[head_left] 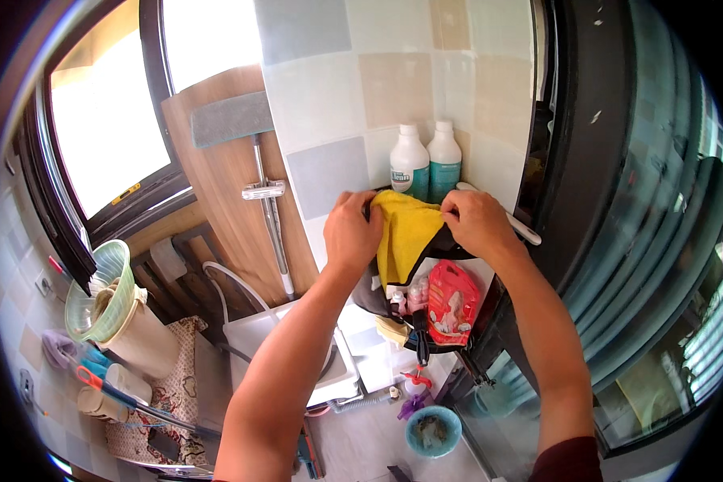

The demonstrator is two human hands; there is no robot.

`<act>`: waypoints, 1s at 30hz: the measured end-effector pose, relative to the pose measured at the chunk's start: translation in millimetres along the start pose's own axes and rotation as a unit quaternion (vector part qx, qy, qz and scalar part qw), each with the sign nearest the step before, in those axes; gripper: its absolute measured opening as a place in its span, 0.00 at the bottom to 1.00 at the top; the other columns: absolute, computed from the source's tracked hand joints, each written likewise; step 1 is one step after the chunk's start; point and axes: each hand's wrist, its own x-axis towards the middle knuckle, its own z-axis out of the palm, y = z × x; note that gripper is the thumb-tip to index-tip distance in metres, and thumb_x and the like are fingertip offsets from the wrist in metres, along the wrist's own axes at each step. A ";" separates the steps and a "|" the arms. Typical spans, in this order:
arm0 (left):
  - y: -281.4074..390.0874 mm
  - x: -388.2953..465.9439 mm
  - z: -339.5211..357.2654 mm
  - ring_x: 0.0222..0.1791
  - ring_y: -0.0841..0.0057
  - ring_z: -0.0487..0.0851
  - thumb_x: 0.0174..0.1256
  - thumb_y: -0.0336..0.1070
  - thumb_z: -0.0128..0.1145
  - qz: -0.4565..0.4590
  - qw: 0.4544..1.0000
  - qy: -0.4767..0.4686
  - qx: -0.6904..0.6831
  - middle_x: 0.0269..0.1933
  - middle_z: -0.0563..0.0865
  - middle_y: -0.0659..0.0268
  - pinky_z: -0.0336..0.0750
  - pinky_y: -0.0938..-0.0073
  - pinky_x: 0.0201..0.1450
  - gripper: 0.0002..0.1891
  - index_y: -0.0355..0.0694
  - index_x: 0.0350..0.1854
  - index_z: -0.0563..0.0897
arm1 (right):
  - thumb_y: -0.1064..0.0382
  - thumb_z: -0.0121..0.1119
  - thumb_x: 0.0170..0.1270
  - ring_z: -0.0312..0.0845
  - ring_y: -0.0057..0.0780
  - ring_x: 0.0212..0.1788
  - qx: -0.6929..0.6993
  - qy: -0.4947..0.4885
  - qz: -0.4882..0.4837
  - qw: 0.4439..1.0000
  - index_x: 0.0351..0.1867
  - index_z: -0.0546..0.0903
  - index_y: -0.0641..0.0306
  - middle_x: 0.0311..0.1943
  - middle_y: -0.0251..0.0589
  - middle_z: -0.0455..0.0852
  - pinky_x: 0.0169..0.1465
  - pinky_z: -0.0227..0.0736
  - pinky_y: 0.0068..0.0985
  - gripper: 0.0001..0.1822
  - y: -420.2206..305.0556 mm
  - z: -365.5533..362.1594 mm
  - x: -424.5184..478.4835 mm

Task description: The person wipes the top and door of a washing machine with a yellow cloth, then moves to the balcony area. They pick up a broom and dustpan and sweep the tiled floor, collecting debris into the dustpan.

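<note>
A yellow cloth [405, 232] with a dark edge hangs between my two hands. My left hand [354, 232] grips its upper left corner; the fingers of my right hand [479, 220] pinch its right edge. It drapes at the front of a corner shelf. Behind it stand two white bottles [409, 158] with teal labels, one beside the other. Lower down, a red pouch [453, 301] and small pink bottles [418, 293] sit on another shelf level. A white handle [523, 229] sticks out past my right wrist.
A flat mop [232, 117] leans on a wooden board at the left. Below is a white sink [346, 376], with a blue bowl [433, 431] on the floor. A green plastic basket [99, 292] tops a white bin at far left. A dark-framed glass door [599, 181] borders the right.
</note>
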 end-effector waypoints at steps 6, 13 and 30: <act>-19.5 25.5 10.3 0.35 0.59 0.78 0.50 0.30 0.50 -0.077 0.990 -0.081 0.083 0.35 0.80 0.54 0.71 0.68 0.39 0.11 0.43 0.36 0.81 | 0.65 0.52 0.49 0.76 0.41 0.33 -0.085 -0.037 0.043 0.995 0.25 0.79 0.62 0.25 0.45 0.80 0.37 0.70 0.34 0.05 9.9 7.6 -6.5; -45.6 18.7 2.4 0.43 0.60 0.75 0.51 0.29 0.49 -0.075 0.979 -0.177 0.064 0.42 0.78 0.55 0.70 0.67 0.45 0.15 0.46 0.43 0.79 | 0.68 0.49 0.51 0.74 0.40 0.36 -0.078 0.009 -0.013 0.997 0.26 0.79 0.62 0.28 0.43 0.79 0.39 0.69 0.32 0.06 11.4 8.2 -15.0; -103.7 -160.7 -114.7 0.40 0.68 0.77 0.51 0.34 0.57 -0.176 0.947 -0.269 0.012 0.40 0.78 0.55 0.72 0.71 0.43 0.18 0.43 0.47 0.75 | 0.70 0.57 0.48 0.70 0.40 0.43 0.007 0.147 -0.098 0.984 0.34 0.75 0.66 0.38 0.43 0.76 0.47 0.64 0.30 0.10 -37.5 7.2 -63.1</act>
